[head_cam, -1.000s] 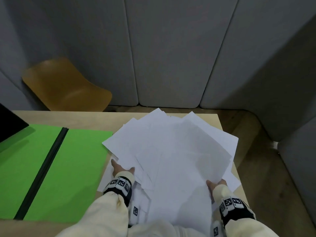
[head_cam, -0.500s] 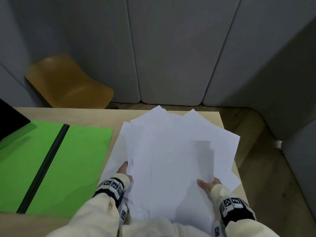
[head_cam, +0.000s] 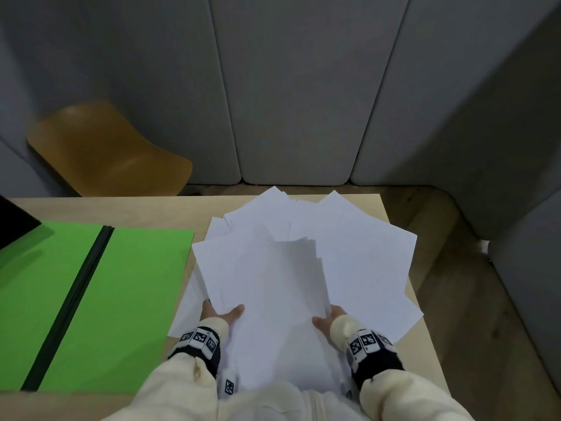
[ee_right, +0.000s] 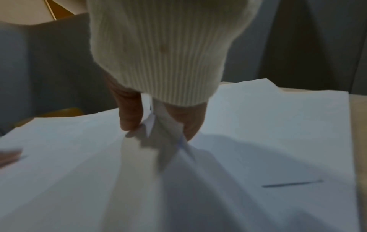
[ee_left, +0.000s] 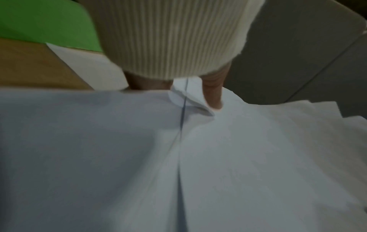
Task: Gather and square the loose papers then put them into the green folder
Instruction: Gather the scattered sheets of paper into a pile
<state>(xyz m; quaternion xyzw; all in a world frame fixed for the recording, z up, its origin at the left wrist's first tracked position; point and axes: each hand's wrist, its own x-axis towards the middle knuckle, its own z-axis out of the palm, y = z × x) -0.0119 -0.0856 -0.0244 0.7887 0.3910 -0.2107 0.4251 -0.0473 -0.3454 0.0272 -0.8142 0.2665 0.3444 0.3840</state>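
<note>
Papers (head_cam: 303, 268): a fanned, unsquared heap at lower centre of the head view, on the surface (head_cam: 121, 211).
Left grip: left hand (head_cam: 220, 314) pinches the heap's near left edge, thumb on top.
Right grip: right hand (head_cam: 329, 319) pinches the near right edge.
Change: both hands have drawn closer together over the last second; the fan is narrower and its middle buckles upward.
Meaning: gathering looks underway, squaring not yet done.
Green folder (head_cam: 91, 299): open flat, just left of the heap.
</note>
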